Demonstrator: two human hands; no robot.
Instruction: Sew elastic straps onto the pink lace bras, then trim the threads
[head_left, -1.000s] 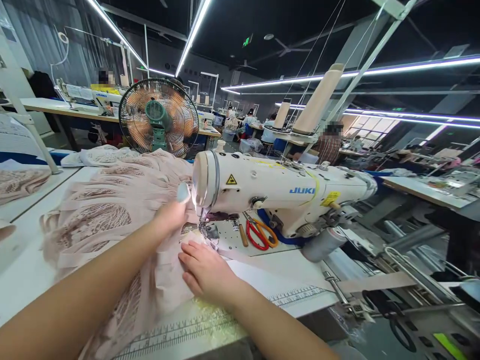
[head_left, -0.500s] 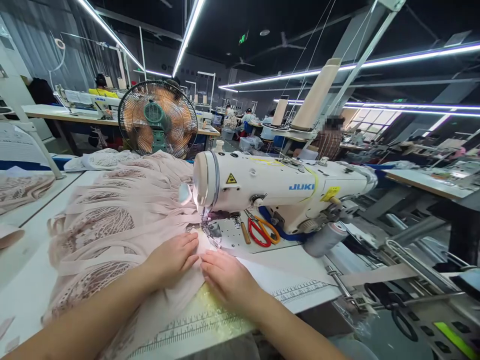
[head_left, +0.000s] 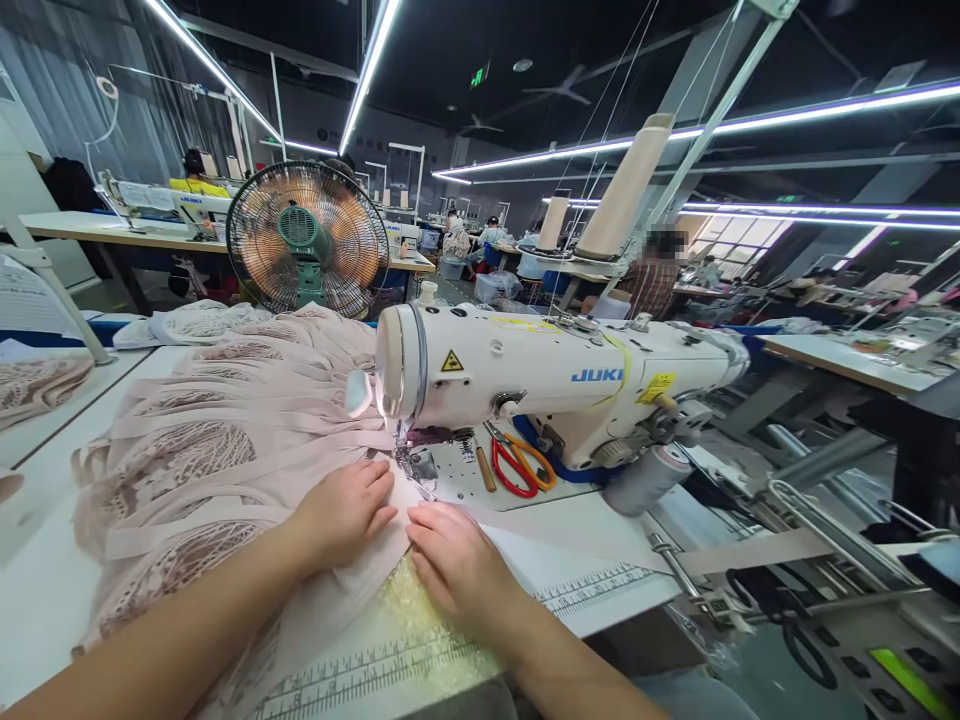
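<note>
My left hand [head_left: 346,512] lies on pale pink fabric [head_left: 330,598] just in front of the sewing machine's needle area, its fingers stretched out and the thumb a little apart. Close beside it, my right hand [head_left: 459,560] has its fingers together and bent over the fabric's edge; the thumb is hidden. Under the lit head of the white sewing machine [head_left: 510,365], the fabric meets the presser foot [head_left: 405,458]. Gathered lace pieces [head_left: 184,455] of the same colour spread to the left.
Red-handled scissors [head_left: 514,470], an orange-handled pair [head_left: 540,462] and a wooden-handled tool [head_left: 485,470] lie on the machine bed. A grey thread cone [head_left: 649,480] is to the right. Printed ruler scales [head_left: 375,665] run along the table's front. A fan [head_left: 307,240] stands behind.
The whole view has shifted slightly, so the machine and fabric appear a little farther left. My hands keep nearly the same pose, with the gap between them slightly wider.
</note>
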